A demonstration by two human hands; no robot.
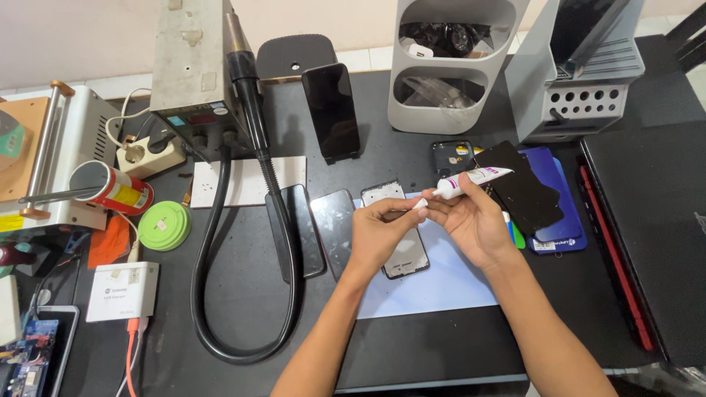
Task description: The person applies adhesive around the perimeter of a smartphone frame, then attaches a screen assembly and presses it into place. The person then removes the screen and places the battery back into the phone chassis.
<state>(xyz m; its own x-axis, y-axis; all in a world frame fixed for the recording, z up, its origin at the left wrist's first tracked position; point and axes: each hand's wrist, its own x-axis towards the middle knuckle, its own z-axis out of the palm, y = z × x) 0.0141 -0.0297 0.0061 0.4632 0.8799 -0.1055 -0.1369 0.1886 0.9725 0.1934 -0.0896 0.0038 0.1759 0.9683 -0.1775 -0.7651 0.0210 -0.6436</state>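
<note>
Right hand (474, 220): it holds the small white glue tube (471, 180) in closed fingers, with the nozzle pointing to the left.
Left hand (382, 228): the thumb and forefinger pinch the tube's white tip, probably its cap; I cannot tell if it is on or off.
Where the tube is: in the air between both hands, just above the phone frame (401, 242), which lies on the pale blue mat (441, 283) on the dark worktop (243, 323).
How the tube looks: slim, white, with a purple mark on the body and a narrow pointed end; it seems soft.
Doing it well: in my judgement, grip the tube lightly so that no glue comes out, keep the tip over the mat, and turn only the tip.
Nearby: a black panel (523, 187) lies just beside the right hand.
</note>
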